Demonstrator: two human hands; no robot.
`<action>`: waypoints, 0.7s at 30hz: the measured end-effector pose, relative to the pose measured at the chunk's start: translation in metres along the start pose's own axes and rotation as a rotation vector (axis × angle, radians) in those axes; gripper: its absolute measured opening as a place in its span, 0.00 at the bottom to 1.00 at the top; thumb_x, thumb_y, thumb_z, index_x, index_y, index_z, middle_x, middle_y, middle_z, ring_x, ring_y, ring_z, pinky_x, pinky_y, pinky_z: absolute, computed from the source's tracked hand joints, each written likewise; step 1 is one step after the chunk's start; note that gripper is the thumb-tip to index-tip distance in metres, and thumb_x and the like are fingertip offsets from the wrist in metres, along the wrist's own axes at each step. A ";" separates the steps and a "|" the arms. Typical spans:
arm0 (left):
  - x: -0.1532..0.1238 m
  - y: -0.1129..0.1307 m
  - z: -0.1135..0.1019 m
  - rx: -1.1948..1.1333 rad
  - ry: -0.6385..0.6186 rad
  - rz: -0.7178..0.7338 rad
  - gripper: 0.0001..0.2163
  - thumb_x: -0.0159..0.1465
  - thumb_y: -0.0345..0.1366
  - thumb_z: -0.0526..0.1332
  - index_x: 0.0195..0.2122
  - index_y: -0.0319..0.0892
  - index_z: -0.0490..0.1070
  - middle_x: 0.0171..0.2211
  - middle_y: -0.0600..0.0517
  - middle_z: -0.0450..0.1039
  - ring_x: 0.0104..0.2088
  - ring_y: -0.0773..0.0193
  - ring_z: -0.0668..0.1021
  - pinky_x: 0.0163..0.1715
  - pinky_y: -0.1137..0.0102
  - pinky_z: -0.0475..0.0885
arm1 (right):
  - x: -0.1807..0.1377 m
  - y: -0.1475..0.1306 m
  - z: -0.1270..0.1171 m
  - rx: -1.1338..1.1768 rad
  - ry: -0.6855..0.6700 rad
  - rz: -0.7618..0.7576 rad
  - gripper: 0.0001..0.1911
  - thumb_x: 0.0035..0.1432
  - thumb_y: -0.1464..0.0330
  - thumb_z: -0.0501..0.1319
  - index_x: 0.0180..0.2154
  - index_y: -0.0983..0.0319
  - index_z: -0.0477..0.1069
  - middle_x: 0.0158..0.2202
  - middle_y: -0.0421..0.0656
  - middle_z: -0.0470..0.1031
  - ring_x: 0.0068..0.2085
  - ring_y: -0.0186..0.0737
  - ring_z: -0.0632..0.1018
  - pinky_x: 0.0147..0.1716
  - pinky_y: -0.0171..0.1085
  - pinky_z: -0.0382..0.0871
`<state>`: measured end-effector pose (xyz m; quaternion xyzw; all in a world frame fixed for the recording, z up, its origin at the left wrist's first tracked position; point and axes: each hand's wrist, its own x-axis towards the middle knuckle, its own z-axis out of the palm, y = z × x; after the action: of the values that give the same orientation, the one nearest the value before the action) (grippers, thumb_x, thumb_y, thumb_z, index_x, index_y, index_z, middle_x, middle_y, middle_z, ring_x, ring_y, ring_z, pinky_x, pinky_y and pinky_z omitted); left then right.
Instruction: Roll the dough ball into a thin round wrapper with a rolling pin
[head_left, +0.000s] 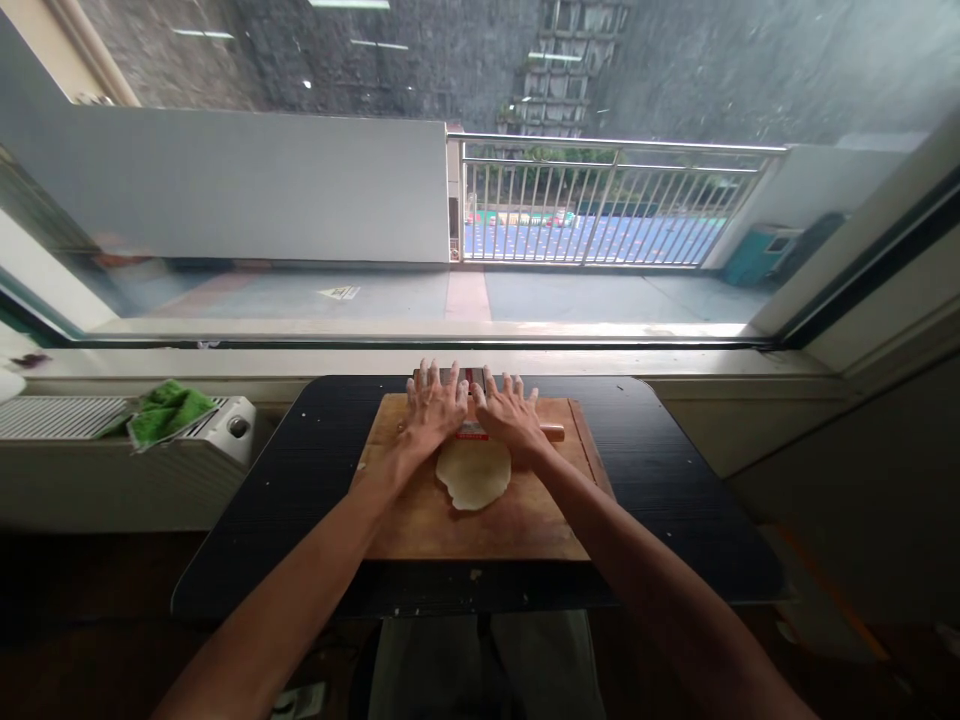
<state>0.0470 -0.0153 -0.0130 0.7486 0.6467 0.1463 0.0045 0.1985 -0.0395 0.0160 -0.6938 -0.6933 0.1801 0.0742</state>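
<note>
A flat, pale sheet of dough (pixel 472 476) lies on a wooden cutting board (pixel 480 525) on a small black table (pixel 675 480). At the dough's far edge a wooden rolling pin (pixel 553 432) lies across the board, mostly covered by my hands. My left hand (pixel 431 405) and my right hand (pixel 510 410) rest palm-down on the pin, side by side, fingers stretched flat and spread. A small red-and-white thing (pixel 471 433) shows between my hands; I cannot make out what it is.
A large window (pixel 450 220) runs behind the table, facing a balcony with a metal railing (pixel 600 200). To the left a white radiator (pixel 112 430) carries a green cloth (pixel 166 410). White specks dot the black tabletop.
</note>
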 end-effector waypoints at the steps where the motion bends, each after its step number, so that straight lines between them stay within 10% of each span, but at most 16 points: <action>1: -0.008 0.002 -0.001 -0.002 -0.005 0.009 0.30 0.81 0.46 0.49 0.82 0.47 0.57 0.82 0.39 0.54 0.83 0.42 0.53 0.79 0.39 0.55 | -0.006 0.000 0.002 -0.012 0.004 -0.002 0.40 0.82 0.49 0.38 0.85 0.56 0.36 0.85 0.56 0.42 0.84 0.64 0.46 0.78 0.73 0.39; 8: -0.042 0.006 -0.010 0.015 -0.082 0.082 0.29 0.80 0.45 0.48 0.81 0.53 0.59 0.82 0.43 0.55 0.83 0.40 0.54 0.78 0.37 0.55 | -0.035 -0.003 0.017 -0.177 0.170 -0.057 0.37 0.82 0.55 0.43 0.84 0.57 0.41 0.85 0.48 0.43 0.84 0.58 0.46 0.81 0.66 0.36; 21: 0.006 -0.020 -0.006 0.007 -0.110 0.091 0.31 0.79 0.42 0.50 0.83 0.49 0.55 0.82 0.36 0.54 0.82 0.39 0.56 0.76 0.35 0.60 | 0.014 0.005 0.005 -0.034 0.154 -0.076 0.37 0.83 0.49 0.35 0.84 0.51 0.44 0.85 0.50 0.46 0.84 0.58 0.50 0.78 0.68 0.47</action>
<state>0.0271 -0.0078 -0.0096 0.7842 0.6112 0.1028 0.0305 0.2016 -0.0269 0.0077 -0.6800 -0.7144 0.1113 0.1221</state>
